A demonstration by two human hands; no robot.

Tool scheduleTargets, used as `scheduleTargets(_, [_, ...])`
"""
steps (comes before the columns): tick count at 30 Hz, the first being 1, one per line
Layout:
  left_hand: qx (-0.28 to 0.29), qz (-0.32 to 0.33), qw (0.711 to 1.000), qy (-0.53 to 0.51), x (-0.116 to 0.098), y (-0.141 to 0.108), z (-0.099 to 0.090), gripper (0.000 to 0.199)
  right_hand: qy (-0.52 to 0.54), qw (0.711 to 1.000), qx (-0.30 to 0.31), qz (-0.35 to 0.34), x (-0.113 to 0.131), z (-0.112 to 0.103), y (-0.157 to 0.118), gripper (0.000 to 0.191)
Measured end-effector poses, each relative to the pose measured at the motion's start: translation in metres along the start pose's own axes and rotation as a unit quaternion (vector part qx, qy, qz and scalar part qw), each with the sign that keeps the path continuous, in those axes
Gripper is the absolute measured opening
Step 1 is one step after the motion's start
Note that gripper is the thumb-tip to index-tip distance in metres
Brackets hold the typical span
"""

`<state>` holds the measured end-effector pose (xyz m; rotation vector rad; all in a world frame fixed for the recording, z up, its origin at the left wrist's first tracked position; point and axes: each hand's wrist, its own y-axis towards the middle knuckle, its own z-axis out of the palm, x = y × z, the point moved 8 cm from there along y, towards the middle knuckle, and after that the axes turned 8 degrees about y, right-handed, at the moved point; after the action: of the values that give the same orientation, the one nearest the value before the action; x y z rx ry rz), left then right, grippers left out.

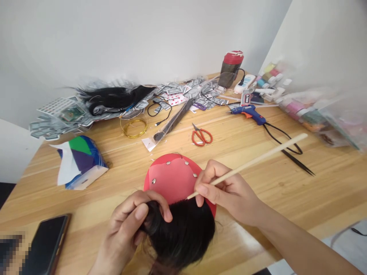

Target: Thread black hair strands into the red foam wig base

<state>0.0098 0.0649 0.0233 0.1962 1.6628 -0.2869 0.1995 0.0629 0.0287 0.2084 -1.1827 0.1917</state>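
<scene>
While the left hand holds a lock of black hair at lower centre of the frame, its fingers are closed around the top of the lock. The lock lies over the lower part of a red domed base, which rests on the wooden table. A pink panel covers the upper face of the base, and small metal clips are set near its edge. The right hand grips a slim wooden stick between thumb and fingers in a pen hold. The tip of the stick meets the pink panel at the upper edge of the hair.

Other items on the table are located as follows:
- Orange-handled scissors: above the base.
- Blue glue gun: upper right of the scissors.
- Black pointed tweezers: right of the stick.
- Coil of gold wire: upper centre-left.
- Bagged strip of black hair: between the wire and the scissors.
- Bundle of black hair: upper left, beside scattered playing cards.
- Folded printed packet: left.
- Smartphone: lower left.
</scene>
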Motion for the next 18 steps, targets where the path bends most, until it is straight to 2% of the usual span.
scheduleTargets(7, [-0.008, -0.010, 0.999, 0.037, 0.0004, -0.0022, -0.0022, 0.043, 0.018, 1.000, -0.012, 0.015, -0.0031, -0.0006, 0.0009, 0.038])
scheduleTargets(12, [0.002, 0.012, 0.998, 0.066, -0.0006, -0.0029, -0.0022, 0.038, 0.007, 0.999, -0.038, 0.029, -0.0070, -0.0034, 0.0001, 0.042])
scheduleTargets(18, [0.011, 0.010, 0.995, 0.095, 0.0047, -0.0061, -0.0033, 0.037, -0.009, 0.998, -0.055, 0.005, -0.0047, -0.0046, -0.0019, 0.041])
